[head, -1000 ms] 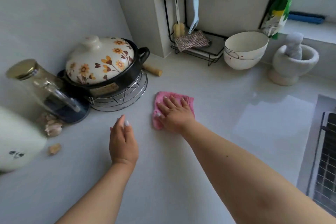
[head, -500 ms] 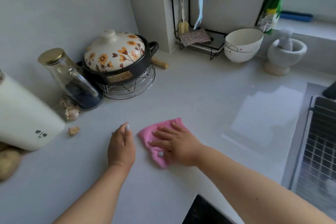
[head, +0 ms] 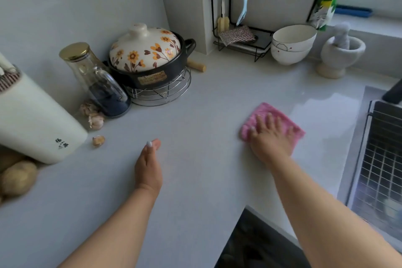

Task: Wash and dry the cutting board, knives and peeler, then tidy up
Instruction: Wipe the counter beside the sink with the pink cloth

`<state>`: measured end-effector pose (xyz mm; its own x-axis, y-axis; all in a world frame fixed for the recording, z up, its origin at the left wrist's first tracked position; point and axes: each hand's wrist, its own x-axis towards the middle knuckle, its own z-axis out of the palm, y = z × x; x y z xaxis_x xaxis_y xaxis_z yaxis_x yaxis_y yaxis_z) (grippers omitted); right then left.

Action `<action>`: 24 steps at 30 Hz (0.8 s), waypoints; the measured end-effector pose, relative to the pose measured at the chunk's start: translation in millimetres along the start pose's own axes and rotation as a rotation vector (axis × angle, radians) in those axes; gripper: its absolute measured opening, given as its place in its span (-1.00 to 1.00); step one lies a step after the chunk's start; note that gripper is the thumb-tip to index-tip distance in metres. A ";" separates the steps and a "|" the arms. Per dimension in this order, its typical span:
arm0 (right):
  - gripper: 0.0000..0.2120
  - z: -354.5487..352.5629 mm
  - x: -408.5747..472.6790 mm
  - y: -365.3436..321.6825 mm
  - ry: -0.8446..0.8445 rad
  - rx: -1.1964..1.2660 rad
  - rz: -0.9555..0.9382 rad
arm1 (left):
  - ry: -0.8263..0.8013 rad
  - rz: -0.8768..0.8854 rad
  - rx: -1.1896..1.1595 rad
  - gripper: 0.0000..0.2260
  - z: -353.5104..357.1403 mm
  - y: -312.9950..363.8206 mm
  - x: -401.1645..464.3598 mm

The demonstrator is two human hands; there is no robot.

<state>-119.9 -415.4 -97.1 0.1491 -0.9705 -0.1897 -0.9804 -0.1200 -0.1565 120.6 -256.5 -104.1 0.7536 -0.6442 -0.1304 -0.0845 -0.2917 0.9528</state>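
The person is at the tidy-up stage, judged from what lies in view: the right hand (head: 270, 139) presses a pink cloth (head: 261, 113) flat on the pale surface (head: 195, 180), fingers (head: 258, 121) straight and spread over the cloth, palm down, at about 3 o'clock in the frame and near the sink rim. The left hand (head: 148, 167) is at 6 o'clock, held edge-on over or against the surface with fingers straight and pressed together, holding nothing; whether it bears on the surface cannot be told. No cutting board, knife or peeler can be identified with certainty anywhere in the head view. A pale blue handled tool (head: 243, 2) hangs on the black wire rack (head: 239, 35) at 12 o'clock, but its working end is too small to name. A wire grid (head: 382, 159) over the sink at 4 o'clock is blurred, and what lies beneath it cannot be made out. On that evidence, washing and drying appear finished or out of sight, and wiping down is the step in hand. Remaining, in this inspector's judgement: the wet-looking sheen at 2 o'clock beside the sink, and the loose garlic (head: 95, 122) at 9 o'clock beside the glass jar (head: 95, 80), near the flowered pot (head: 148, 56), which the cloth has yet to reach.
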 end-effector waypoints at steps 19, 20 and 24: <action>-0.48 19.5 -115.0 13.1 -0.146 0.022 -0.672 | 0.034 0.166 0.310 -0.26 64.4 24.7 -21.4; -0.42 18.0 -111.6 24.2 -0.126 0.041 -0.630 | -0.011 0.215 0.334 -0.23 76.5 27.0 -24.3; -0.20 8.5 -102.2 66.3 -0.098 0.013 -0.302 | -0.198 0.424 0.503 -0.23 122.3 34.2 -34.4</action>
<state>-199.0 -322.4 -96.3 0.4456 -0.8665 -0.2249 -0.8882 -0.3964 -0.2324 12.0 -330.8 -100.6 0.4597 -0.8782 0.1322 -0.6740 -0.2481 0.6958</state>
